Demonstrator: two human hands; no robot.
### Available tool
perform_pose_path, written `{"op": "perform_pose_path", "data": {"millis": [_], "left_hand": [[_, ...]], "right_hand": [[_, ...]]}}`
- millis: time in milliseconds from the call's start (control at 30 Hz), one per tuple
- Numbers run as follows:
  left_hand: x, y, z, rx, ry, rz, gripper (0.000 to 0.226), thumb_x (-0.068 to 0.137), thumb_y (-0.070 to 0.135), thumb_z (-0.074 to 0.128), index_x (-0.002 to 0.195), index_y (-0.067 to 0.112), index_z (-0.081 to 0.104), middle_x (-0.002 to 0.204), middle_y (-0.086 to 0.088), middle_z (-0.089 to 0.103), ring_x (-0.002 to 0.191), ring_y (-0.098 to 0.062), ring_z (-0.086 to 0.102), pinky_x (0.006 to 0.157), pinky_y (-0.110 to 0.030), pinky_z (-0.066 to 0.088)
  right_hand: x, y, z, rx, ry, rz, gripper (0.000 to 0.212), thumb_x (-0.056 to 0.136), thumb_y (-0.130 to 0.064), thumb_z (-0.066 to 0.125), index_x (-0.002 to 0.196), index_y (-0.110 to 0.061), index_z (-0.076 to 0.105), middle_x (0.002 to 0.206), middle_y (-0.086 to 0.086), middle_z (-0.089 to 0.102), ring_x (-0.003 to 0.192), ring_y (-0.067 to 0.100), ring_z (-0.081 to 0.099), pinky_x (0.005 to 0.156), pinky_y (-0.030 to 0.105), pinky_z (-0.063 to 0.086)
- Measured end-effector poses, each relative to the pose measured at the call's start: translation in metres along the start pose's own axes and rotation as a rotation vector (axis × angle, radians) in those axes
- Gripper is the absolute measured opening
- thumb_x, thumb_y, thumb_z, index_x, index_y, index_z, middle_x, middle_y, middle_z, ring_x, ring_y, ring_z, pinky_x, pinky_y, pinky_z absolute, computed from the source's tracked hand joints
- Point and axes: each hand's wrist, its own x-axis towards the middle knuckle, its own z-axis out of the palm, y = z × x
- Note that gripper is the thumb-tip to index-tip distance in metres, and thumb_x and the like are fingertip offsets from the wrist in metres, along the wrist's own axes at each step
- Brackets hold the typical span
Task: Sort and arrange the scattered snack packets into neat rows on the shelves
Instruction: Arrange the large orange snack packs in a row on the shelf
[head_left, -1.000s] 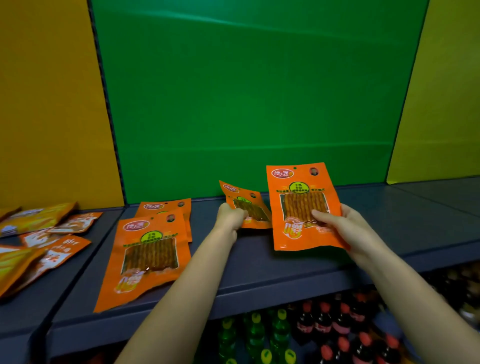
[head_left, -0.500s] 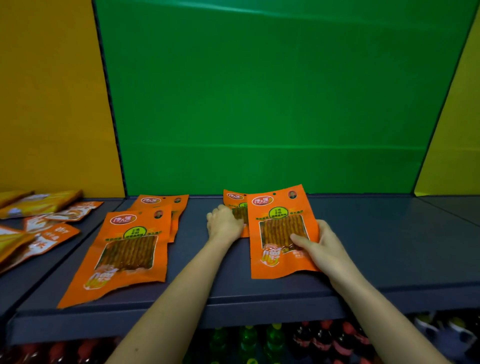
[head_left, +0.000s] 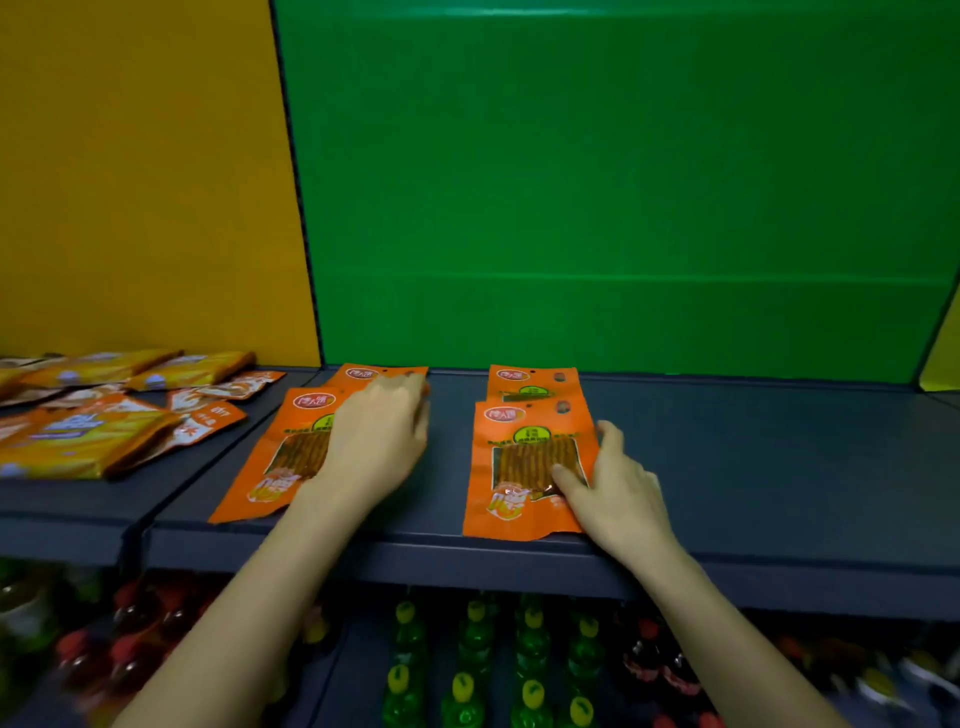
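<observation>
Four orange snack packets lie on the dark grey shelf (head_left: 753, 467) in two overlapping pairs. The left front packet (head_left: 280, 457) partly covers the left rear packet (head_left: 363, 373). My left hand (head_left: 374, 441) rests flat across this pair, its fingertips on the rear one. The right front packet (head_left: 519, 467) lies flat over the right rear packet (head_left: 530, 382). My right hand (head_left: 618, 493) grips the front packet's right edge, thumb pressed on its window, fingers along the side.
On the shelf section to the left lies a loose heap of yellow and orange packets (head_left: 88, 431). A green back panel (head_left: 623, 208) stands behind the shelf. Below its front edge stand green bottles (head_left: 467, 691) and red-capped dark bottles (head_left: 654, 660).
My right hand brought its packet down flat onto the shelf over the rear one. My left hand left that rear packet and moved left onto the other pair.
</observation>
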Motion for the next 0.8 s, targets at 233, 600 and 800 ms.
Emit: {"op": "perform_pose_path", "data": {"millis": [233,600,800], "left_hand": [[-0.099,-0.087,-0.056,0.182,0.058,-0.199,0.016,0.089,0.02,0.054,0.097,0.011,0.064,0.097,-0.01,0.068,0.093,-0.034,0.062,0.068,-0.037,0.045],[-0.12,-0.117,-0.074,0.281,0.075,-0.214,0.011,0.084,0.02,0.06,0.083,0.01,0.063,0.078,-0.008,0.068,0.075,-0.035,0.064,0.055,-0.032,0.037],[-0.182,-0.2,-0.117,0.358,0.095,-0.346,0.015,0.081,0.02,0.064,0.073,0.01,0.058,0.068,-0.008,0.066,0.066,-0.033,0.065,0.048,-0.026,0.031]], "right_hand": [[-0.035,-0.06,0.021,-0.382,-0.009,-0.301,0.053,0.094,-0.049,0.035,0.129,-0.011,0.044,0.133,0.012,0.042,0.118,0.031,0.043,0.097,0.039,0.037],[-0.02,-0.085,0.019,-0.155,0.044,-0.601,0.037,0.096,-0.027,0.044,0.131,-0.019,0.05,0.131,0.001,0.05,0.121,0.022,0.043,0.099,0.035,0.037],[-0.052,-0.17,0.074,-0.073,-0.093,-0.772,0.031,0.095,-0.029,0.043,0.125,-0.026,0.053,0.128,-0.006,0.053,0.121,0.017,0.046,0.092,0.033,0.041]]}}
